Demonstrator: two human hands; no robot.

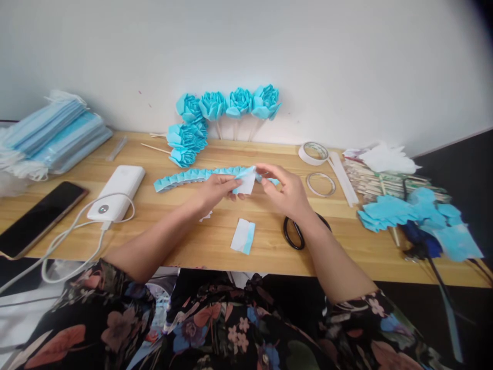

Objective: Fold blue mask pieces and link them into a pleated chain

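My left hand (219, 190) is closed on a small white-and-blue fabric piece (247, 183), thumb on top, above the middle of the table. At the piece's upper right corner, my right hand (284, 189) pinches the edge with curled fingers. Just behind both hands runs a long row of folded blue petals (185, 179), partly covered by them. Nearer my body lies a second flat white-and-blue fabric piece (242, 236). Black-handled scissors (294, 234) lie under my right forearm, their blades hidden.
Several blue fabric roses (239, 103) on sticks stand or lie by the wall. Left are stacked face masks (57, 131), a power bank (117, 192) with cable and a phone (42, 218). Right are tape rolls (314, 153), a bundle of sticks (370, 180) and blue pieces (389, 210).
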